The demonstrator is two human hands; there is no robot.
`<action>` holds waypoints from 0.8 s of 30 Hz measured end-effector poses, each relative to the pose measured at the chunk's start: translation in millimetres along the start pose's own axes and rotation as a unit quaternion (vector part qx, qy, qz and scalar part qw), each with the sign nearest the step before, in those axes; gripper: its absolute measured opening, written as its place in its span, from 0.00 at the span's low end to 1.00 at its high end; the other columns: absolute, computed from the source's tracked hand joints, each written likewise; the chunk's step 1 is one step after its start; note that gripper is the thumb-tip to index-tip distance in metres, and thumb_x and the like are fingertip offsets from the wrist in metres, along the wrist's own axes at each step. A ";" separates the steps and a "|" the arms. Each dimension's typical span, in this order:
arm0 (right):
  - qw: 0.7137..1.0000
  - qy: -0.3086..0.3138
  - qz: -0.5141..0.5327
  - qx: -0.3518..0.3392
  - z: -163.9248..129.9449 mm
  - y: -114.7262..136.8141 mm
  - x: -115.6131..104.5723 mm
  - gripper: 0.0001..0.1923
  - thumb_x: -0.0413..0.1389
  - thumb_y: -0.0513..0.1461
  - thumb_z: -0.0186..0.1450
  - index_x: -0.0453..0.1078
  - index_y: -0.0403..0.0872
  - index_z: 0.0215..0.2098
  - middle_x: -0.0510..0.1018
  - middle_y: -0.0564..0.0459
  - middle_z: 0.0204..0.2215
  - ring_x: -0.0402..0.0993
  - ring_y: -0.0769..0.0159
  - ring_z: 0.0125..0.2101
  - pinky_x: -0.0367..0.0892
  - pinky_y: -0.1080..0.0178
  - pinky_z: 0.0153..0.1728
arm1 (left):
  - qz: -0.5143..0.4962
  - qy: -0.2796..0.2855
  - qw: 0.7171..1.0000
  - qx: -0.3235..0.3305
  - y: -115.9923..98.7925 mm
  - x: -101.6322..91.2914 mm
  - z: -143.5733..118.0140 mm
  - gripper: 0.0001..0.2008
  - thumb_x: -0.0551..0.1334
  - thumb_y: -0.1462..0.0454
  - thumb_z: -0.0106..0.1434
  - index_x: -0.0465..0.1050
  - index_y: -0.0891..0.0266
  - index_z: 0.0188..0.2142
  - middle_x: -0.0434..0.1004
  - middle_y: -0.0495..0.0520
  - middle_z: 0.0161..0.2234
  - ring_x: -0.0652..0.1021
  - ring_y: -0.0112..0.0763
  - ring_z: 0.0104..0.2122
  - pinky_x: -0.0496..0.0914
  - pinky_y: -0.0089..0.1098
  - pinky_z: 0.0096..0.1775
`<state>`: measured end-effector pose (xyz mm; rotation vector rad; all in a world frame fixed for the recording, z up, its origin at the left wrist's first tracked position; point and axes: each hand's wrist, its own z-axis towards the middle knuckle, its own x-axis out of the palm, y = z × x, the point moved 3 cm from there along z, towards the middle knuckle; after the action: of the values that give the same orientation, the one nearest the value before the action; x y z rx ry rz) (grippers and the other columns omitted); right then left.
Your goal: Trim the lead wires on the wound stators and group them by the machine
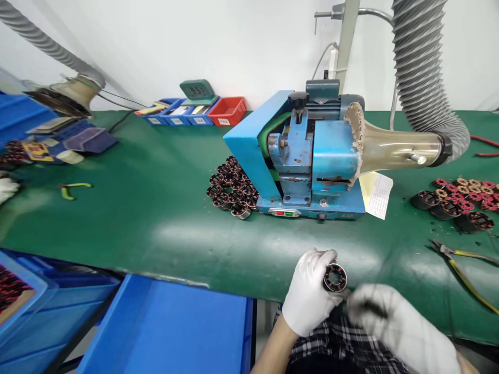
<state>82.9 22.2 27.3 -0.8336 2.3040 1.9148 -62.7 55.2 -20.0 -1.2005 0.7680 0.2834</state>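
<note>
left hand (pixel 307 298): I see its white-gloved grip clamped on a small round metal stator ring with red windings (pixel 335 277), held at the near edge of the green surface (pixel 156 218) | right hand (pixel 393 322): gloved, just beside the ring, blurred (grip state: cannot tell) | blue bench machine (pixel 304 156) behind.

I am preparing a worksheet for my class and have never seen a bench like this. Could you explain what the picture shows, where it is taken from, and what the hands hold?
The camera sits on the worker's head, looking down. Both hands wear white gloves. The left hand holds a small round motor part with copper windings; the right hand is blurred beside it. On the green bench stands a blue machine joined to a grey ribbed hose. More wound parts lie left and right of it, with yellow-handled pliers.
</note>
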 end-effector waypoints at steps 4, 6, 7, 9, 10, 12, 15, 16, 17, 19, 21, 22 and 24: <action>0.970 -0.091 0.199 0.110 18.7 -23.3 -2.7 0.19 0.59 0.46 0.56 0.71 0.47 0.43 0.80 0.46 0.38 0.75 0.55 0.42 0.70 0.54 0.46 | -0.042 -0.028 0.999 -0.010 -3.1 -3.9 -4.3 0.21 0.69 0.59 0.47 0.67 0.58 0.40 0.72 0.52 0.38 0.73 0.40 0.40 0.69 0.41 0.44; 0.945 -0.088 0.291 0.123 23.7 -27.0 5.3 0.21 0.62 0.47 0.53 0.71 0.47 0.43 0.80 0.45 0.39 0.75 0.55 0.42 0.68 0.53 0.48 | -0.073 -0.083 0.994 0.003 -1.2 -4.7 -9.0 0.24 0.71 0.60 0.46 0.66 0.57 0.41 0.72 0.53 0.41 0.73 0.41 0.43 0.69 0.42 0.46; 0.926 -0.083 0.345 0.129 24.5 -27.8 10.5 0.21 0.62 0.47 0.53 0.71 0.47 0.43 0.79 0.45 0.40 0.75 0.55 0.43 0.67 0.53 0.49 | -0.090 -0.116 0.989 0.010 0.7 -4.8 -11.6 0.26 0.71 0.60 0.45 0.65 0.57 0.43 0.72 0.54 0.43 0.73 0.41 0.44 0.69 0.43 0.47; 0.880 -0.072 0.449 0.134 24.0 -27.4 20.8 0.20 0.61 0.46 0.56 0.71 0.48 0.45 0.78 0.47 0.44 0.73 0.57 0.47 0.63 0.53 0.52 | -0.120 -0.165 0.979 0.027 5.1 -4.0 -16.2 0.30 0.71 0.59 0.46 0.62 0.56 0.47 0.71 0.55 0.46 0.73 0.42 0.46 0.70 0.44 0.47; 0.860 -0.062 0.489 0.134 23.5 -26.4 25.7 0.19 0.61 0.45 0.57 0.71 0.49 0.46 0.78 0.47 0.45 0.72 0.58 0.48 0.62 0.54 0.53 | -0.128 -0.176 0.975 0.037 6.8 -3.5 -17.8 0.31 0.71 0.58 0.46 0.62 0.55 0.49 0.71 0.56 0.47 0.74 0.43 0.46 0.71 0.44 0.47; 0.837 -0.043 0.530 0.129 23.3 -23.4 33.6 0.18 0.60 0.44 0.57 0.71 0.50 0.46 0.77 0.48 0.47 0.71 0.58 0.49 0.63 0.55 0.52 | -0.129 -0.179 0.973 0.062 7.8 -2.9 -19.1 0.32 0.69 0.55 0.49 0.60 0.54 0.51 0.71 0.55 0.47 0.74 0.45 0.46 0.71 0.47 0.47; 0.832 -0.047 0.540 0.117 25.1 -19.4 40.1 0.18 0.61 0.44 0.56 0.72 0.50 0.45 0.77 0.47 0.47 0.71 0.56 0.49 0.66 0.55 0.49 | -0.126 -0.177 0.972 0.093 5.6 -4.6 -18.1 0.29 0.67 0.54 0.52 0.61 0.53 0.51 0.73 0.55 0.46 0.74 0.44 0.46 0.71 0.48 0.48; 0.832 -0.053 0.540 0.113 25.6 -18.7 41.3 0.19 0.61 0.45 0.56 0.72 0.51 0.45 0.77 0.47 0.47 0.71 0.56 0.48 0.67 0.55 0.48 | -0.126 -0.177 0.971 0.096 4.6 -5.4 -17.4 0.28 0.67 0.54 0.52 0.61 0.54 0.51 0.73 0.55 0.45 0.74 0.43 0.46 0.71 0.48 0.48; 0.833 -0.057 0.539 0.110 26.0 -18.5 42.4 0.19 0.60 0.45 0.56 0.72 0.51 0.46 0.77 0.48 0.47 0.71 0.55 0.49 0.67 0.54 0.48 | -0.126 -0.178 0.971 0.096 3.8 -6.2 -16.8 0.28 0.67 0.54 0.51 0.61 0.54 0.50 0.73 0.56 0.45 0.74 0.43 0.46 0.71 0.47 0.48; 0.840 -0.057 0.528 0.107 26.0 -19.6 44.5 0.20 0.58 0.46 0.57 0.71 0.51 0.47 0.76 0.48 0.48 0.71 0.55 0.49 0.67 0.54 0.48 | -0.121 -0.168 0.974 0.091 2.8 -7.2 -15.6 0.28 0.68 0.56 0.51 0.61 0.56 0.50 0.73 0.56 0.44 0.74 0.42 0.46 0.71 0.46 0.48; 0.848 -0.050 0.516 0.106 25.6 -22.2 46.8 0.19 0.57 0.47 0.58 0.72 0.51 0.46 0.77 0.48 0.48 0.72 0.55 0.48 0.69 0.53 0.46 | -0.117 -0.157 0.976 0.096 2.0 -8.4 -15.3 0.27 0.66 0.56 0.52 0.61 0.57 0.49 0.73 0.57 0.44 0.74 0.42 0.46 0.71 0.46 0.48; 0.851 -0.046 0.513 0.103 25.5 -23.5 47.7 0.17 0.56 0.47 0.58 0.73 0.51 0.44 0.78 0.47 0.46 0.74 0.55 0.46 0.70 0.53 0.45 | -0.117 -0.152 0.977 0.097 2.0 -9.0 -15.4 0.26 0.65 0.54 0.53 0.61 0.57 0.49 0.73 0.57 0.44 0.74 0.43 0.46 0.71 0.46 0.48; 0.870 -0.044 0.483 0.089 25.4 -24.8 47.7 0.14 0.55 0.48 0.58 0.75 0.51 0.37 0.80 0.46 0.41 0.76 0.55 0.42 0.72 0.54 0.43 | -0.120 -0.143 0.977 0.098 1.9 -10.2 -15.7 0.26 0.63 0.51 0.54 0.61 0.59 0.49 0.73 0.59 0.45 0.74 0.44 0.46 0.71 0.46 0.47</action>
<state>44.7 25.2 -18.1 0.5677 3.0605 1.8082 -77.1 43.5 -17.0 -1.0248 0.3855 0.1713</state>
